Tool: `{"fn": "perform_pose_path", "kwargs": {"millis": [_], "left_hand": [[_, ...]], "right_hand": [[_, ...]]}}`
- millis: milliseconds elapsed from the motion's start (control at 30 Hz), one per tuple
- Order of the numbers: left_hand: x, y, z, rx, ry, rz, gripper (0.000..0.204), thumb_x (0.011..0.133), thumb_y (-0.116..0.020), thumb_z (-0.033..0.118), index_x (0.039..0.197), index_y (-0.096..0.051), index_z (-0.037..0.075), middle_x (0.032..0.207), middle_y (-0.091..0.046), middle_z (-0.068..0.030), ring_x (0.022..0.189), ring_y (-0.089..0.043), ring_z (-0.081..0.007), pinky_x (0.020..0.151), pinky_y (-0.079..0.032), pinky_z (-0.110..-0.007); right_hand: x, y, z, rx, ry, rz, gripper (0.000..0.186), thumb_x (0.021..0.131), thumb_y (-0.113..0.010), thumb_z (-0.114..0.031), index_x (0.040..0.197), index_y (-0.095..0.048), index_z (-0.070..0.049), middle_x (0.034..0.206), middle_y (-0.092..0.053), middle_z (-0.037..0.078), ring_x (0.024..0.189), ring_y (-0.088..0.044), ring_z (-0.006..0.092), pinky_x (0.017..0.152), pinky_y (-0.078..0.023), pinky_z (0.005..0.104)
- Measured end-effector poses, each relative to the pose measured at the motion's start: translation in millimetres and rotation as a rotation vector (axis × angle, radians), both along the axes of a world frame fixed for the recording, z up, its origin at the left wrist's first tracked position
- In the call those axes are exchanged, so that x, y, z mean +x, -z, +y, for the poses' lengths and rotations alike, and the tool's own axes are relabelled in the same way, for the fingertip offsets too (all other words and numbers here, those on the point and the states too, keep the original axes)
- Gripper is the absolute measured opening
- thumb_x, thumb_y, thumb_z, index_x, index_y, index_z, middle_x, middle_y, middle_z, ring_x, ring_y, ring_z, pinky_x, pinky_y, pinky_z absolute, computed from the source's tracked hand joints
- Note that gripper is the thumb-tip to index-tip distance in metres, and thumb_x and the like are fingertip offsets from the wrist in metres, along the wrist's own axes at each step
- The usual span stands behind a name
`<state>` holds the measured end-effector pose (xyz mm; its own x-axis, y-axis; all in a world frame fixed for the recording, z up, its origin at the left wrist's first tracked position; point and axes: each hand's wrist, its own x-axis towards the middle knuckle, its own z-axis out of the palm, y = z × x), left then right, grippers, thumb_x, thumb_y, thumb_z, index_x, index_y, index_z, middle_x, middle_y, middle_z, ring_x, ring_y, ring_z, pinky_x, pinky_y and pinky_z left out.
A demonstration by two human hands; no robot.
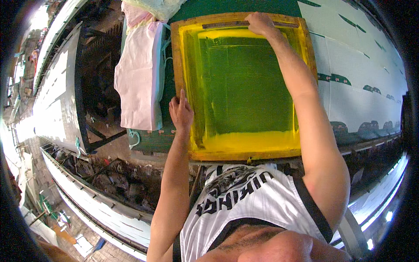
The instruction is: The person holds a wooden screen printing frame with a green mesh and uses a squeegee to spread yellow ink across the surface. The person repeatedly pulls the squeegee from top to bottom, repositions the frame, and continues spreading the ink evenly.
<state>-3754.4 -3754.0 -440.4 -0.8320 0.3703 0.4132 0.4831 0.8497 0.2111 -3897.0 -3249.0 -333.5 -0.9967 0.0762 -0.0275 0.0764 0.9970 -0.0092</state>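
Green worktop carries a screen frame, a dark bar lying left-to-right inside its far edge, gripped by fingers of the right hand; left hand at its left edge, grip unclear.

Long pale-topped tables at left; paved floor lower left; bright light far left.
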Motion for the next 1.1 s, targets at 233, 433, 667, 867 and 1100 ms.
{"fn": "perform_pose_path", "kwargs": {"millis": [233,433,667,867,1100], "left_hand": [[4,1,3,-0.071,-0.037,0.123,0.060,0.100,-0.067,0.012,0.158,-0.057,0.019,0.117,-0.062,-0.0232,0.104,-0.062,-0.0447,0.090,-0.054,-0.057],[10,-10,4,-0.053,-0.082,-0.016,0.058,0.101,-0.065,0.017,0.159,-0.057,0.022,0.119,-0.062,-0.0221,0.111,-0.062,-0.0432,0.094,-0.054,-0.055],[17,-7,-7,0.000,-0.067,0.028,0.051,0.105,-0.061,0.022,0.156,-0.059,0.022,0.119,-0.063,-0.0220,0.113,-0.062,-0.0424,0.095,-0.055,-0.054],[8,10,-15,0.043,-0.038,0.110,0.044,0.107,-0.061,0.028,0.150,-0.065,0.019,0.111,-0.065,-0.0234,0.102,-0.065,-0.0439,0.086,-0.057,-0.054],[10,13,-7,0.034,-0.084,-0.038,0.047,0.107,-0.060,0.027,0.154,-0.060,0.023,0.122,-0.064,-0.0207,0.112,-0.063,-0.0427,0.094,-0.056,-0.052]], "right_hand": [[94,-11,-31,-0.083,0.056,-0.111,0.044,0.094,-0.064,-0.010,0.134,-0.078,-0.019,0.126,-0.079,0.017,0.116,-0.075,0.0398,0.103,-0.060,0.0562],[237,4,-95,-0.197,0.089,-0.170,0.041,0.090,-0.065,-0.009,0.125,-0.082,-0.023,0.112,-0.081,0.016,0.108,-0.077,0.0383,0.099,-0.061,0.0534],[424,51,-202,-0.221,0.134,-0.140,0.042,0.084,-0.066,-0.003,0.123,-0.081,-0.012,0.118,-0.079,0.012,0.116,-0.072,0.0356,0.098,-0.060,0.0518],[468,30,-240,-0.194,0.104,-0.090,0.044,0.085,-0.065,-0.003,0.125,-0.080,-0.014,0.120,-0.079,0.011,0.120,-0.071,0.0332,0.099,-0.060,0.0494],[465,4,-226,-0.184,0.063,-0.284,0.048,0.083,-0.068,-0.004,0.127,-0.081,-0.017,0.118,-0.080,0.015,0.111,-0.075,0.0386,0.097,-0.061,0.0522]]}}
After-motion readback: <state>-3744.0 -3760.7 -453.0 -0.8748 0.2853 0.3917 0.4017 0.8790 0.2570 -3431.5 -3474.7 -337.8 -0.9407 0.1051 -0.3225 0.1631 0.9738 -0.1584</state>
